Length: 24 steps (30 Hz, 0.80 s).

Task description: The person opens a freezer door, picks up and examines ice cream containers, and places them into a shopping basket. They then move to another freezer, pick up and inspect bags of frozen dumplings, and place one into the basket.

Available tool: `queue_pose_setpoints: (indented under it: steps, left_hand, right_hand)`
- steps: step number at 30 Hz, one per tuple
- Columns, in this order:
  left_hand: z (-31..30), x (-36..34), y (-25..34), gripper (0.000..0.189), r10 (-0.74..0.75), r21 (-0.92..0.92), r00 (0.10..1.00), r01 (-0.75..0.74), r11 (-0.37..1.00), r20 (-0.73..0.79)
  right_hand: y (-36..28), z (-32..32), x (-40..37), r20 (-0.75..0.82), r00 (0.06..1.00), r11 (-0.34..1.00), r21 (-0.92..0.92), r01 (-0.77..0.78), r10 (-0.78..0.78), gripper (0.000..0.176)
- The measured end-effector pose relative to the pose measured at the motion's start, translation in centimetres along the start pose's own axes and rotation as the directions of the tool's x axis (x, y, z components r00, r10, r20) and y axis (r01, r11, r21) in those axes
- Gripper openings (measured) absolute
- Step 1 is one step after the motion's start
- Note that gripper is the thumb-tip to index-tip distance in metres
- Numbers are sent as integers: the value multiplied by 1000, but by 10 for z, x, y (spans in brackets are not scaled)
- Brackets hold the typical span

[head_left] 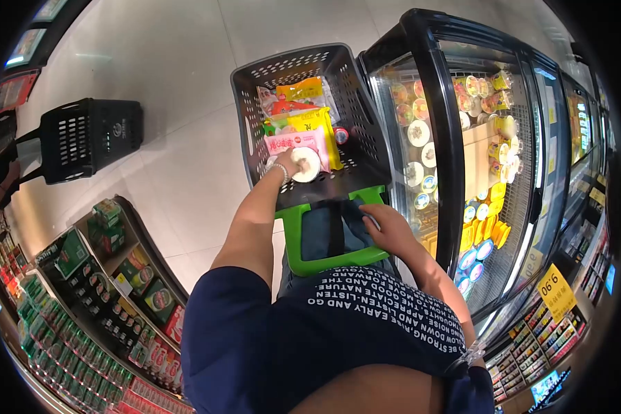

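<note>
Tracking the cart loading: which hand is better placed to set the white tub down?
Left. The left hand holds the white tub over the basket; the right hand rests on the dark bag at the green handle.

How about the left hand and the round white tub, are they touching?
Touching. The head view shows the left hand closed around the edge of the round white tub, with no gap between them.

On the dark shirt [366, 303], lower centre, "EARLY AND GO" and "APPRECIATE-LISTEN" are printed. "9.90" is shown upside down on the yellow price tag [556, 293], lower right.
</note>
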<state>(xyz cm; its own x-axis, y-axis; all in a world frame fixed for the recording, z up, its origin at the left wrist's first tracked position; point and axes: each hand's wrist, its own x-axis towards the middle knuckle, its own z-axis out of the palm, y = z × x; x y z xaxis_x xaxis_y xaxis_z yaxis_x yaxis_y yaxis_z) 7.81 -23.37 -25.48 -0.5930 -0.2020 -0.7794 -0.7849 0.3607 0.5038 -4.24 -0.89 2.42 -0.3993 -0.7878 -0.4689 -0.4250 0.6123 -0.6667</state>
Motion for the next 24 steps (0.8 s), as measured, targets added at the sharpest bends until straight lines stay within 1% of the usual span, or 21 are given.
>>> queue_pose_setpoints:
  steps: [2,6,7,9,10,11,12,13,14,15,16,17,18,19,20,21,22,23,24]
  left_hand:
    - [4,10,-8,66,17,147,999,-11,989,-38]
    - [-3,-7,9,55,91,96,992,-83,992,-88]
    - [7,1,2,58,171,64,983,-166,984,-67]
    - [16,1,1,49,202,-8,958,-208,978,-204]
    - [16,-6,8,45,212,-41,939,-232,972,-272]
    - [16,-14,15,34,54,-395,992,-97,914,-118]
    - [8,-32,33,30,65,-538,996,-86,838,-58]
    - [0,-54,54,27,85,-666,996,-63,743,1]
    - [-10,-72,69,23,112,-775,992,-26,631,58]
    - [-20,-82,77,18,244,-782,955,-22,623,168]
    - [-24,-96,88,19,295,-831,940,-24,555,170]
    - [-25,-110,101,19,347,-876,923,-26,482,164]
    - [-24,-116,108,20,399,-914,904,-25,405,152]
    - [-13,-108,99,22,466,-909,872,-64,411,149]
    - [-8,-103,92,23,508,-923,854,-98,371,113]
    - [-8,-96,86,25,548,-935,833,-133,329,74]
    - [-8,-87,78,27,583,-943,812,-170,286,31]
    - [-6,-72,64,34,532,-917,847,-217,334,-6]
    - [-6,-63,55,33,329,-860,944,-167,482,0]
  right_hand:
    - [4,2,4,22,999,998,36,-46,46,25]
    - [13,5,15,99,982,974,146,-174,161,27]
    - [17,6,18,121,971,951,208,-230,208,28]
    - [29,8,24,167,941,883,329,-336,296,32]
    - [37,12,26,127,945,875,357,-327,301,37]
    - [45,17,29,88,948,869,382,-314,304,41]
    - [50,18,32,49,951,863,407,-299,306,46]
    - [52,16,36,65,945,841,441,-314,319,66]
    - [51,15,38,45,941,804,508,-311,336,69]
    - [48,14,41,27,935,762,572,-305,355,72]
    - [44,12,42,12,927,716,631,-298,375,76]
    - [38,8,45,73,908,570,757,-320,412,76]
    - [36,3,48,125,920,539,778,-323,372,76]
    - [37,-3,50,175,929,506,798,-329,327,76]
    - [37,-6,52,224,934,473,814,-337,279,76]
    - [36,-8,53,189,937,521,790,-323,294,73]
    - [36,-7,54,158,941,547,780,-305,299,73]
    - [38,-5,54,131,945,570,770,-287,299,74]
    - [39,-1,53,107,948,590,760,-272,299,74]
